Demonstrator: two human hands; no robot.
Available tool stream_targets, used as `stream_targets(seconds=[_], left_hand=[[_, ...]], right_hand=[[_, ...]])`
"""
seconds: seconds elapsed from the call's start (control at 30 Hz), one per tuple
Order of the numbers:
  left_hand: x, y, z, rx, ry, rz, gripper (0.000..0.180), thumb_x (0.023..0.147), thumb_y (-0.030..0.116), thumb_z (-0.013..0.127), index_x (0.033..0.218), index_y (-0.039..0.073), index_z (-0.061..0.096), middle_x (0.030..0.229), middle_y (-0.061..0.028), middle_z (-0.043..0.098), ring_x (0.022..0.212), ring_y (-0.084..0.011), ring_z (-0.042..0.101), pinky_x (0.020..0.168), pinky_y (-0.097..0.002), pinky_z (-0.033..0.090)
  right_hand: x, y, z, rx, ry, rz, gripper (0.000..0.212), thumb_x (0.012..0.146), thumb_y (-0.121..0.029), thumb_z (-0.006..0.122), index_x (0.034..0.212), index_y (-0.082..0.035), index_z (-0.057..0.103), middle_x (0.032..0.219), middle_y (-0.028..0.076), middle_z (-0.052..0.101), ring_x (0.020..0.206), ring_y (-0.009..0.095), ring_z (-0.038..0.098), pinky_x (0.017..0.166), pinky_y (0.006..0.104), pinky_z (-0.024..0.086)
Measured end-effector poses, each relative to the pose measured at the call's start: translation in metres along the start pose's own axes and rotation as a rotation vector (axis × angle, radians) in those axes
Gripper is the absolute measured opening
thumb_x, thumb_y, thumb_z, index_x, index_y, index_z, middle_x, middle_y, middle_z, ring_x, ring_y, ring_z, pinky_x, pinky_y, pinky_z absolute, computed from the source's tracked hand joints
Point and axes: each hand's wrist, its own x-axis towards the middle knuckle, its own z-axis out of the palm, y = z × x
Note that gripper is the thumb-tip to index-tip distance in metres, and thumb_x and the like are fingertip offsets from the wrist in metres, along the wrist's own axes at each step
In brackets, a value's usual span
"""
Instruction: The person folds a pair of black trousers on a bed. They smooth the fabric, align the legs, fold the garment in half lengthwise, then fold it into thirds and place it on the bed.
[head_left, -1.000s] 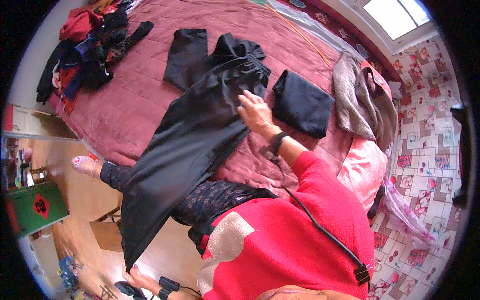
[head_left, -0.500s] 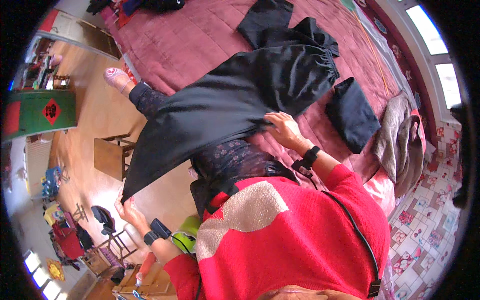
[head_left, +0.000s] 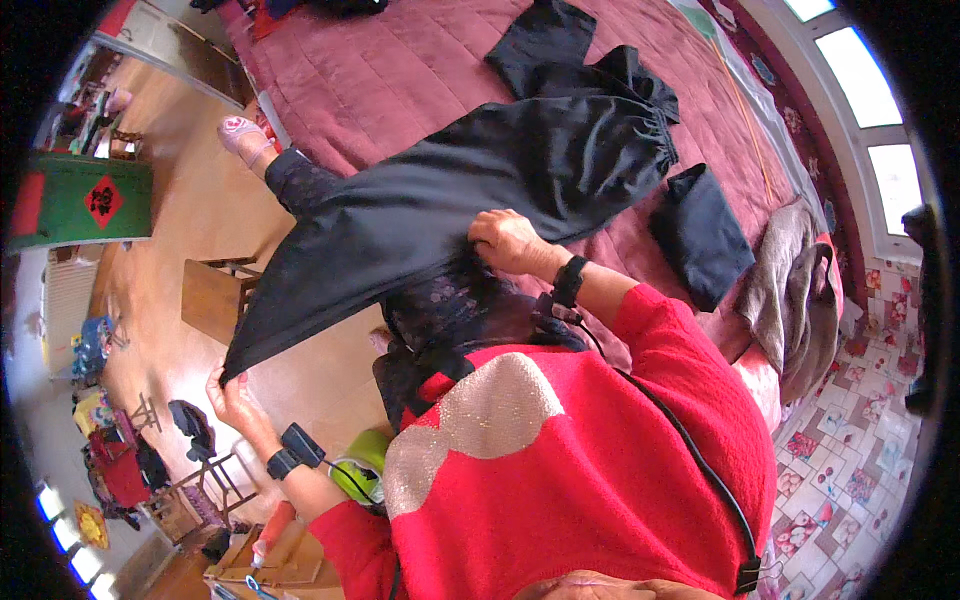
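Observation:
Black trousers (head_left: 430,190) with a gathered elastic waistband stretch from the bed across my lap, the waist lying at the right. My left hand (head_left: 235,400) is closed on the hem at the lower left, which it holds out over the floor. Partway up the near edge of the trousers, my right hand (head_left: 510,241) has its fingers curled on the cloth, closed on it. Behind the waistband lies another black garment (head_left: 545,50), crumpled. A folded dark garment (head_left: 703,237) rests to the right of the trousers.
The trousers lie partly on a pink quilted bed cover (head_left: 400,70). A grey-brown garment (head_left: 800,290) is heaped at the right edge of the bed. On the floor to the left stand a wooden stool (head_left: 212,300) and a bright green container (head_left: 362,465). A cable runs from each wrist.
My right hand has slid left along the near edge of the trousers, its fingers now curled. My left hand has drawn the hem slightly further left and up.

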Motion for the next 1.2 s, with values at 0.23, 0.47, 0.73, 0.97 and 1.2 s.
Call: stream_targets(seconds=[0.23, 0.47, 0.73, 0.97, 1.2], left_hand=[[0.012, 0.008, -0.003, -0.034, -0.086, 0.116, 0.020, 0.087, -0.002, 0.059, 0.107, 0.000, 0.062, 0.115, -0.0141, 0.062, 0.106, -0.0272, 0.060, 0.091, -0.0362, 0.054], [0.010, 0.008, -0.001, -0.042, 0.004, 0.063, 0.024, 0.085, -0.007, 0.054, 0.107, 0.001, 0.060, 0.122, -0.0152, 0.063, 0.107, -0.0262, 0.061, 0.089, -0.0335, 0.054], [-0.018, 0.078, 0.050, 0.419, -0.395, 0.794, 0.027, 0.081, -0.013, 0.049, 0.102, 0.000, 0.060, 0.122, -0.0171, 0.064, 0.117, -0.0292, 0.060, 0.101, -0.0388, 0.047], [-0.094, 0.106, 0.138, 0.633, -0.809, 1.176, 0.023, 0.076, -0.004, 0.062, 0.098, 0.006, 0.064, 0.112, -0.0118, 0.065, 0.099, -0.0342, 0.062, 0.088, -0.0420, 0.052], [-0.098, 0.090, 0.147, 0.480, -0.861, 1.047, 0.029, 0.073, -0.008, 0.062, 0.098, 0.006, 0.065, 0.105, -0.0116, 0.066, 0.097, -0.0329, 0.061, 0.087, -0.0419, 0.052]], right_hand=[[0.004, 0.010, -0.019, 0.345, -0.248, -0.051, 0.025, 0.091, -0.033, 0.061, 0.101, -0.011, 0.070, 0.098, 0.016, 0.069, 0.094, 0.037, 0.066, 0.082, 0.0460, 0.053], [-0.007, -0.046, 0.005, 0.372, -0.253, 0.038, 0.075, 0.097, -0.057, 0.052, 0.140, 0.004, 0.048, 0.146, 0.024, 0.047, 0.137, 0.036, 0.044, 0.115, 0.0421, 0.035], [0.048, -0.090, -0.055, 1.003, -0.068, 0.015, 0.067, 0.098, -0.044, 0.061, 0.140, 0.006, 0.047, 0.140, 0.020, 0.055, 0.131, 0.029, 0.053, 0.109, 0.0390, 0.043], [0.085, -0.168, -0.056, 1.201, -0.334, -0.142, 0.069, 0.099, -0.045, 0.059, 0.141, 0.008, 0.044, 0.133, 0.016, 0.058, 0.125, 0.019, 0.052, 0.108, 0.0323, 0.041], [0.069, -0.158, -0.053, 1.573, -0.399, 0.177, 0.065, 0.094, -0.052, 0.064, 0.128, 0.002, 0.051, 0.109, 0.005, 0.060, 0.098, 0.013, 0.056, 0.086, 0.0314, 0.049]])
